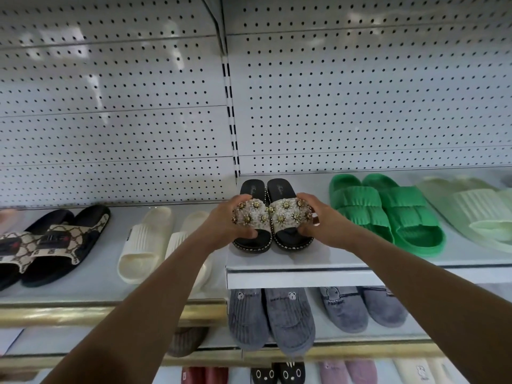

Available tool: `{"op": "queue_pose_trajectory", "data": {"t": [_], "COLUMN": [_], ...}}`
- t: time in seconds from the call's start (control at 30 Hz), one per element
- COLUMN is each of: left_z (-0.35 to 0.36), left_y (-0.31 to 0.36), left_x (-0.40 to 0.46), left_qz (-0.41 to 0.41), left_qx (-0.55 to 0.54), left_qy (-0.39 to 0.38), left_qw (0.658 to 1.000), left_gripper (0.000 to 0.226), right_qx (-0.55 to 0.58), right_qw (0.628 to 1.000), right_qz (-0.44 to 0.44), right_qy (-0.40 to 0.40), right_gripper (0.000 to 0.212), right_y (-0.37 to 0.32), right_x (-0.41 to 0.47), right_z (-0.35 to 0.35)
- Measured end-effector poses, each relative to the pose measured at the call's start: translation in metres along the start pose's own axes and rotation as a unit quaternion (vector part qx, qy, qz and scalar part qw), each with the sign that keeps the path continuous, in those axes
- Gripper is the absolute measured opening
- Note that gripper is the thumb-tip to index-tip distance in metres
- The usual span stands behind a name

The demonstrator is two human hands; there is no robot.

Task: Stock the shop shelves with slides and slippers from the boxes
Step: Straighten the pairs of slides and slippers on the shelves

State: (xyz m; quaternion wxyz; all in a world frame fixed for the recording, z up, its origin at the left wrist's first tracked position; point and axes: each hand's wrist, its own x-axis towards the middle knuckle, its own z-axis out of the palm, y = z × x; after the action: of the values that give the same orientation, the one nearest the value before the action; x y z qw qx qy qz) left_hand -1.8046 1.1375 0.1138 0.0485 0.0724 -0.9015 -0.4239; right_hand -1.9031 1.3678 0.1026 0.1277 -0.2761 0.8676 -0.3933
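Note:
A pair of black slides with beaded flower straps (273, 214) stands side by side on the upper right shelf (304, 275), toes toward me. My left hand (230, 223) grips the left slide at its strap and outer edge. My right hand (318, 217) grips the right slide the same way. Both soles appear to rest on the shelf board.
Bright green slides (388, 214) and pale green slides (471, 214) sit to the right. Cream slides (155, 239) and patterned black slides (50, 242) lie on the left shelf. Grey slippers (274, 317) fill the shelf below. White pegboard (360, 92) backs everything.

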Motion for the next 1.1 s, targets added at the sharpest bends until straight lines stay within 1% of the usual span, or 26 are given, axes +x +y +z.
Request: {"op": "queue_pose_trajectory", "data": {"t": [0.2,0.37,0.47,0.6,0.7,0.77,0.83,0.9,0.93,1.0,1.03,1.1], "left_z": [0.003,0.004,0.003,-0.001,-0.013,-0.030,-0.055,-0.086,-0.101,-0.127,-0.138,-0.155], "left_y": [-0.003,-0.001,-0.002,-0.016,-0.027,-0.038,-0.055,-0.080,-0.094,-0.125,-0.141,-0.167], "left_x": [-0.002,-0.008,-0.013,-0.020,-0.026,-0.030,-0.035,-0.042,-0.046,-0.053,-0.056,-0.060], "left_qz": [-0.016,-0.033,-0.025,-0.020,-0.014,-0.003,0.008,0.003,-0.005,-0.029,-0.046,-0.078], "left_qx": [-0.019,-0.045,-0.067,-0.118,-0.139,-0.113,-0.098,-0.094,-0.088,-0.075,-0.069,-0.050], "left_qy": [-0.008,0.007,0.012,0.004,-0.011,0.004,0.039,0.083,0.102,0.121,0.116,0.082], "left_qw": [1.000,0.998,0.997,0.993,0.990,0.994,0.994,0.992,0.991,0.989,0.990,0.992], "left_gripper": [0.090,0.100,0.100,0.097,0.088,0.079,0.069,0.059,0.055,0.052,0.053,0.064], "right_qx": [-0.026,-0.045,-0.038,0.054,0.048,0.017,-0.016,-0.017,-0.004,0.020,0.021,0.015], "right_qw": [1.000,0.999,0.999,0.998,0.997,0.993,0.981,0.968,0.965,0.964,0.964,0.968], "right_qz": [-0.004,-0.013,-0.014,0.010,0.013,-0.008,-0.038,-0.062,-0.076,-0.116,-0.141,-0.185], "right_qy": [-0.010,-0.003,0.001,0.002,0.051,0.115,0.189,0.241,0.249,0.240,0.224,0.168], "right_gripper": [0.087,0.089,0.088,0.080,0.070,0.062,0.054,0.046,0.044,0.042,0.041,0.043], "right_y": [0.004,0.003,0.001,-0.008,-0.024,-0.041,-0.062,-0.088,-0.103,-0.132,-0.146,-0.168], "right_x": [-0.001,-0.005,-0.010,-0.018,-0.015,-0.010,-0.004,0.002,0.005,0.010,0.012,0.017], "right_z": [-0.001,0.001,0.001,0.001,0.003,0.010,0.023,0.044,0.058,0.088,0.103,0.137]}}
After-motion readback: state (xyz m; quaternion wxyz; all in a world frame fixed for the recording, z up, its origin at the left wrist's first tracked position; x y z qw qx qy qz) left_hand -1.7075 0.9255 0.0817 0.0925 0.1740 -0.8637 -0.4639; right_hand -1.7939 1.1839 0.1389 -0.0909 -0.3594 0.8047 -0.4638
